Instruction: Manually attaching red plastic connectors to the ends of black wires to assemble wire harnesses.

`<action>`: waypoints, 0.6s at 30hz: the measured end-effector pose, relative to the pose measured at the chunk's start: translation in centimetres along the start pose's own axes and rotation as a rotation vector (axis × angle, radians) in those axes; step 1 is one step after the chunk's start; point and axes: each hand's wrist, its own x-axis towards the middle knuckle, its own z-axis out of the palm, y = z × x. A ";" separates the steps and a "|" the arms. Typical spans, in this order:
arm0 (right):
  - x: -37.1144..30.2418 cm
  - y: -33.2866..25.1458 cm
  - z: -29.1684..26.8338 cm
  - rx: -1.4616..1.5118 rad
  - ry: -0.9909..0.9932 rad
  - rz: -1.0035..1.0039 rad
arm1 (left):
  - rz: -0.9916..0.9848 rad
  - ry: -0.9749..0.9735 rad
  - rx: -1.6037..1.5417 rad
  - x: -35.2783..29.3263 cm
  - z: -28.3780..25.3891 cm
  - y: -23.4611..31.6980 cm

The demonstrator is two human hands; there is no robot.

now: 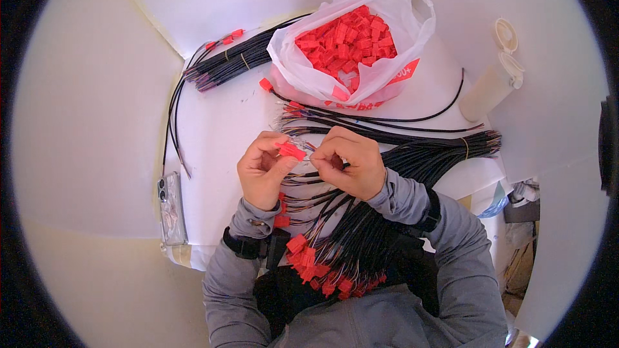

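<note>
While left hand (263,171) pinches 1 red connector (292,151), right hand (348,161) pinches thin wire ends (308,156) at its 3 o'clock; likely mid-insertion, next needs precise alignment.

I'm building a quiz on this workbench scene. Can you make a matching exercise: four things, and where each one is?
Things:
1. plastic bag of red connectors
2. phone
3. white bottle
4. single red connector

Places:
A. table's left edge
B. pinched in the left hand
C. far side of the table, middle
D. right of the bag, lid open

Pairs: 1-C, 2-A, 3-D, 4-B
</note>
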 end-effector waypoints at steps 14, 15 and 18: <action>0.0 0.6 0.1 0.123 0.022 0.072 | -0.014 0.024 0.027 -0.1 0.5 0.7; 0.0 0.5 0.1 0.110 0.023 0.062 | 0.020 0.019 0.070 -0.1 0.5 0.6; 0.1 0.5 0.1 0.085 0.015 0.051 | 0.062 0.009 0.152 -0.1 0.6 0.8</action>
